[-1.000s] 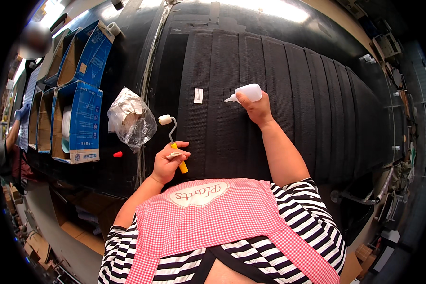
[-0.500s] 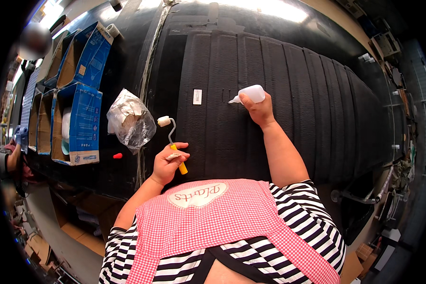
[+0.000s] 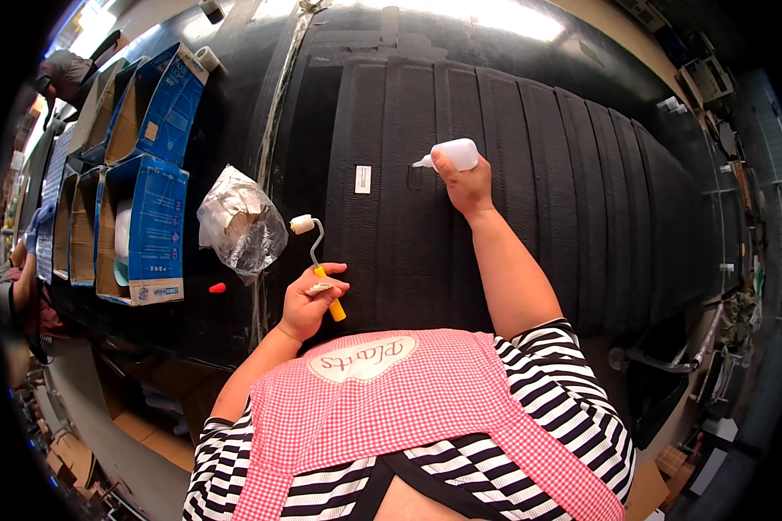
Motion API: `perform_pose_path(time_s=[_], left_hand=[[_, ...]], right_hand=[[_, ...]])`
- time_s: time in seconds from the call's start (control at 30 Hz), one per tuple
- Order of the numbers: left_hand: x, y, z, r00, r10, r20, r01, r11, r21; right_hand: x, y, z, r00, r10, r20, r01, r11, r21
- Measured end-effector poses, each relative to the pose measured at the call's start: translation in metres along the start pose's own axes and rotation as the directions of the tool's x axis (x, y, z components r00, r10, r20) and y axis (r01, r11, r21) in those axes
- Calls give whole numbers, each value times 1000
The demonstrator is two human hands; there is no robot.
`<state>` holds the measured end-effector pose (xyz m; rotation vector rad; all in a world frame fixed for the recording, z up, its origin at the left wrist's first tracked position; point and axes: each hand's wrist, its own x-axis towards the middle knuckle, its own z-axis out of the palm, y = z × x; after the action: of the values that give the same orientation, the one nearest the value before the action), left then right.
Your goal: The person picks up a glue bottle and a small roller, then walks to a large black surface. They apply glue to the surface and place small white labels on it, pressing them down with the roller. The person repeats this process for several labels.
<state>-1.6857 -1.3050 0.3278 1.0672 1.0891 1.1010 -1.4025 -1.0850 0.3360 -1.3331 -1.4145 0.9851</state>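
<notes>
My right hand (image 3: 467, 181) is closed round a white squeeze bottle (image 3: 457, 154), tilted so its narrow nozzle points left and down at a ribbed black panel (image 3: 530, 217). By the nozzle tip, a thin, dark rectangular outline (image 3: 414, 180) marks the panel. Left of it lies a small white label (image 3: 362, 179). Near the panel's near left corner, my left hand (image 3: 308, 302) has its fingers curled round the yellow handle of a small paint roller (image 3: 314, 243). Its white roller head points away from me. A small whitish scrap (image 3: 319, 288) shows among those fingers.
A clear plastic bag (image 3: 241, 226) with something pale inside lies left of the roller. Beyond it stand blue cardboard boxes (image 3: 158, 230), open on one side. A red cap (image 3: 218, 287) lies near them. At the far left, another person's gloved hand (image 3: 33, 230) shows.
My right hand and the squeeze bottle have moved slightly away from me and to the left, the nozzle now at the outline's far side. My left hand and the roller have stayed in place.
</notes>
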Motion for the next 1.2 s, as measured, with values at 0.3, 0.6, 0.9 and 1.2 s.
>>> perform_pose_path(time_s=[0.3, 0.6, 0.9, 1.2], left_hand=[[0, -4, 0, 1000, 13, -4, -13, 1000, 12], [-1, -1, 0, 1000, 11, -5, -11, 1000, 21], [1, 1, 1, 1000, 19, -4, -19, 999, 35], [0, -1, 2, 1000, 15, -15, -15, 1000, 27]], right_hand=[[1, 3, -3, 1000, -5, -17, 5, 999, 36], [-9, -4, -8, 995, -9, 101, 12, 999, -33], [-2, 3, -8, 999, -52, 7, 52, 997, -48], [-19, -8, -13, 997, -52, 53, 58, 992, -109]])
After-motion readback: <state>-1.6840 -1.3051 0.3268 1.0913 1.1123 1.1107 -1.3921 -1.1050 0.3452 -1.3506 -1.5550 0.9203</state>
